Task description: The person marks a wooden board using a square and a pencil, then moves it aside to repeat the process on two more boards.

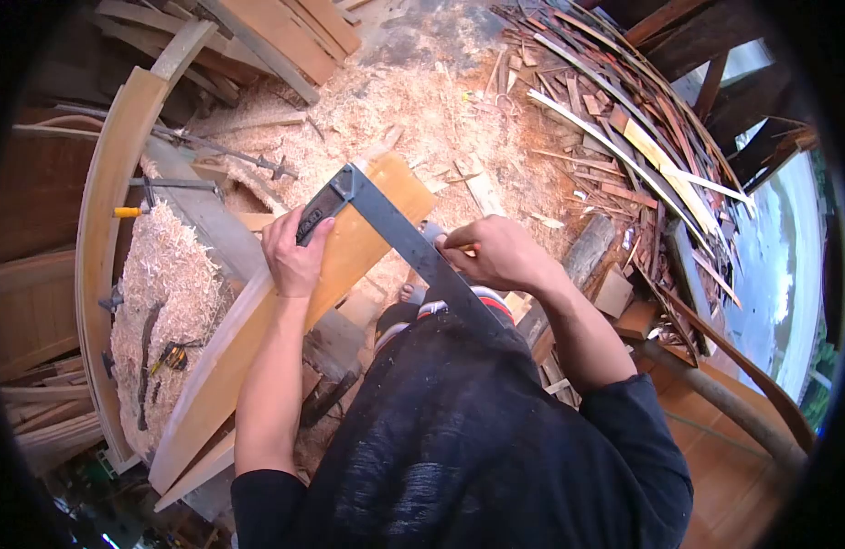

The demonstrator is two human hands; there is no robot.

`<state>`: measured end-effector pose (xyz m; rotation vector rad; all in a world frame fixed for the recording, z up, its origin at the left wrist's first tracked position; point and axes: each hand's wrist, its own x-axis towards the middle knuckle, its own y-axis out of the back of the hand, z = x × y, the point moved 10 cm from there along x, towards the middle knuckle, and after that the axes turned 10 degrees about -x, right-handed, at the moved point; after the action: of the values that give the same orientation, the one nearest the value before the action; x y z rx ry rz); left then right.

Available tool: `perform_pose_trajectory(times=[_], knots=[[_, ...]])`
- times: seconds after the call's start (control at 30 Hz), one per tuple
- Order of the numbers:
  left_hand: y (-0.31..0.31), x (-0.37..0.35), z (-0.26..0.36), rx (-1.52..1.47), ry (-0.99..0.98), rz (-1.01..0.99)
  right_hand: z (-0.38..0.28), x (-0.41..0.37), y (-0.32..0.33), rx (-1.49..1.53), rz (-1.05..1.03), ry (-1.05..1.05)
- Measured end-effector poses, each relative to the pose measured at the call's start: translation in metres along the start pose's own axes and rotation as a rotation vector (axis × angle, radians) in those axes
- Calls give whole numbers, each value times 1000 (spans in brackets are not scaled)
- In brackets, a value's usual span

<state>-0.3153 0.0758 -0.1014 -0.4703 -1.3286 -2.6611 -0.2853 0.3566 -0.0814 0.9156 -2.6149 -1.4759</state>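
Note:
A large carpenter's square (406, 240) lies across a smooth yellowish wooden board (358, 245), its long dark blade reaching toward my shirt. My left hand (295, 252) grips the square's thick black stock (323, 209) at the board's edge, thumb and fingers around it. Beside the blade, my right hand (500, 252) is closed in a pinch. A small yellowish bit of what looks like a pencil (475, 246) shows between its fingers; the rest of it is hidden.
Wood shavings (166, 284) heap on the left bench, with a yellow-black tape measure (172, 356) among them. A long curved board (120, 183) stands further left. Scrap wood (614, 128) piles up at the back right, and a log (589, 249) lies on the right.

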Motion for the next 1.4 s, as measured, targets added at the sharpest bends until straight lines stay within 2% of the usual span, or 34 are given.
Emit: perform_pose_trajectory(times=[0.1, 0.23, 0.33, 0.4, 0.43, 0.47, 0.53, 0.57, 0.6, 0.7, 0.73, 0.83, 0.87, 0.9, 0.97, 1.0, 1.03, 1.07, 1.1, 1.17, 1.23, 1.27, 1.3, 1.37, 1.4], knots=[[1, -1, 2, 6, -9, 7, 32, -15, -6, 74, 17, -249], [7, -2, 4, 6, 41, -2, 46, -20, -95, 459, 73, -193], [22, -1, 20, 73, 52, 44, 20, -30, -70, 309, 264, -330], [49, 7, 57, 197, 25, 146, 13, -23, -55, 301, 283, -265], [49, 12, 88, 193, -63, 111, 8, -20, -48, 290, 270, -224], [51, 14, 117, 197, -127, 89, 0, -13, -31, 374, 250, -198], [17, 0, 165, 158, -238, -363, -14, 8, -8, 342, 154, -46], [6, -8, 176, 154, -284, -420, -23, 18, 9, 317, 106, 47], [14, -3, 185, 118, -309, -307, -28, 29, 21, 269, -22, 83], [-5, 20, 177, -32, -253, -508, -24, 64, 47, 144, -372, 183], [1, 26, 186, 72, -338, -316, -28, 75, 58, 152, -433, 228], [-12, 47, 170, -6, -163, -97, -10, 124, 84, 196, -706, 294], [-26, 53, 156, -150, 33, -181, 2, 147, 98, 231, -915, 230], [-19, 54, 151, -297, 193, -62, 13, 177, 118, 295, -843, 68], [1, 45, 143, -564, 449, 159, 37, 242, 143, 306, -643, 102], [11, 35, 140, -640, 559, 269, 32, 265, 139, 342, -629, 196], [5, 5, 128, -696, 801, 364, 19, 276, 138, 375, -619, 280], [11, -20, 126, -729, 914, 517, 14, 279, 125, 328, -625, 252], [7, -50, 123, -606, 838, 701, 5, 281, 102, 318, -650, 297], [-20, -111, 122, -467, 1018, 783, -19, 269, 48, 263, -783, 487], [-51, -137, 122, -538, 1154, 804, -41, 246, 3, 241, -921, 661], [-64, -144, 122, -437, 1113, 800, -38, 240, -15, 167, -996, 622], [-71, -142, 127, -442, 1215, 775, -44, 228, -32, 241, -1084, 608], [-76, -143, 132, -246, 1157, 714, -41, 220, -44, 161, -1175, 628], [-79, -143, 132, -258, 1206, 674, -42, 219, -48, 135, -1173, 649]])
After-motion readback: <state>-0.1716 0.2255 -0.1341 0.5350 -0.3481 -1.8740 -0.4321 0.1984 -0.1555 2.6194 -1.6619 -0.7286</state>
